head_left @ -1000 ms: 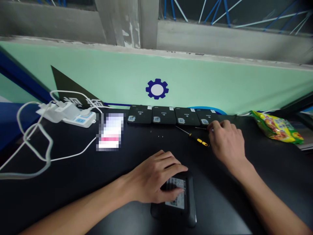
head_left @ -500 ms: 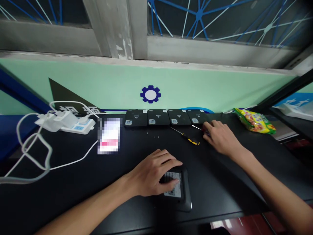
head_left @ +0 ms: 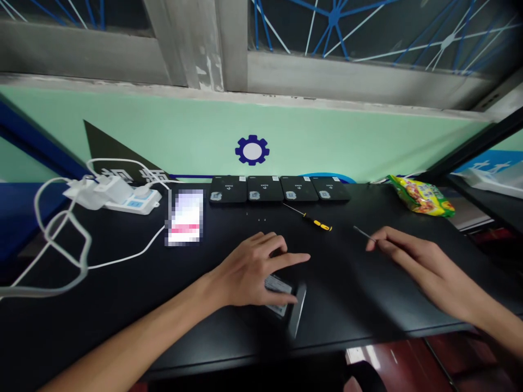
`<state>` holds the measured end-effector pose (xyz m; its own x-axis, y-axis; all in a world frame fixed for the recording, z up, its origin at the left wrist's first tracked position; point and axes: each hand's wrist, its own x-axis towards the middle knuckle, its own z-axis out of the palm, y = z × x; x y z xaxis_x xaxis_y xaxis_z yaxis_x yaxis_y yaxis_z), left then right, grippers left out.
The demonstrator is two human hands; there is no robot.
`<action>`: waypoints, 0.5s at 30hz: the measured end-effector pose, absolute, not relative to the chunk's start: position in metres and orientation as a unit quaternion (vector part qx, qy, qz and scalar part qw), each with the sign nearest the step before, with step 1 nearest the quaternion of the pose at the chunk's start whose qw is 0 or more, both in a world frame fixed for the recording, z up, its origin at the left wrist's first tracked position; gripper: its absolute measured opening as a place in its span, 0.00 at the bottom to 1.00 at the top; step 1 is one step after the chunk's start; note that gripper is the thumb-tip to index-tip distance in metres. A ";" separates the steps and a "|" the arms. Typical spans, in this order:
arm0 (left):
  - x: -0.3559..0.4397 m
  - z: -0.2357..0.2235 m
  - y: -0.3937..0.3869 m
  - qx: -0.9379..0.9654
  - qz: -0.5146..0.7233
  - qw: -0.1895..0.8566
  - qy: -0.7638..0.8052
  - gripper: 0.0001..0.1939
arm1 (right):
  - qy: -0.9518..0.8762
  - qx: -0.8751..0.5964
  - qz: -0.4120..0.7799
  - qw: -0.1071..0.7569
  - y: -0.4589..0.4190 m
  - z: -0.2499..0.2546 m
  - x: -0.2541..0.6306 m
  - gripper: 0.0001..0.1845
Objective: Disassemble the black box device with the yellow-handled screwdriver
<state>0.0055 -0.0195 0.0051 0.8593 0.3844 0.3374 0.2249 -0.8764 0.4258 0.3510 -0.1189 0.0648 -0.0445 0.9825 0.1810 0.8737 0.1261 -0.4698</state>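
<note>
Your right grip is pinching a thin metal rod. The rod points to 10 o'clock, and its back end is hidden by your fingers. You hold it well apart from the black device, which is between 8 and 9 o'clock from that grip.

Your left grip lies over the device, with the thumb across its white label. The pointing finger sticks out toward 3 o'clock. I can't tell if this grip is holding the device tight or just resting on it. The part of the device you can see pokes out at 4 o'clock from that grip, and its shiny edge is blurry.

On the dark surface, a yellow and black screwdriver lies at 2 o'clock from your left grip, tip toward 10. Three tiny bits sit at 12 o'clock. Behind them, four flat black boxes make a row from 11 to 2. A bright, blocky shape is at 10, with a white power strip past it. White cords loop at 9. A yellow and green packet lies at 12 from your right grip.
</note>
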 end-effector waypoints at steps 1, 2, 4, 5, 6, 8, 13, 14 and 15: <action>0.006 0.005 -0.019 0.946 0.213 0.186 0.158 0.32 | -0.713 -0.641 0.182 0.218 -0.126 0.068 0.346 0.16; 0.006 0.005 -0.019 0.946 0.214 0.190 0.154 0.26 | -0.707 -0.636 0.218 0.219 -0.133 0.071 0.342 0.17; 0.007 0.004 -0.020 0.942 0.207 0.219 0.149 0.17 | -0.704 -0.621 0.268 0.215 -0.145 0.076 0.331 0.15; 0.008 0.004 -0.020 0.938 0.205 0.234 0.151 0.15 | -0.711 -0.607 0.283 0.214 -0.149 0.078 0.325 0.15; 0.008 0.003 -0.020 0.935 0.205 0.243 0.156 0.13 | -0.723 -0.588 0.300 0.205 -0.152 0.080 0.318 0.15; 0.009 0.002 -0.019 0.930 0.216 0.238 0.176 0.13 | -0.735 -0.561 0.331 0.187 -0.157 0.083 0.302 0.16; 0.004 0.001 -0.013 0.927 0.230 0.178 0.236 0.17 | -0.721 -0.561 0.379 0.149 -0.158 0.079 0.268 0.12; 0.003 0.001 -0.011 0.927 0.229 0.162 0.248 0.17 | -0.725 -0.561 0.374 0.142 -0.157 0.076 0.264 0.12; 0.002 0.000 -0.009 0.926 0.231 0.139 0.263 0.17 | -0.729 -0.561 0.369 0.135 -0.156 0.073 0.262 0.11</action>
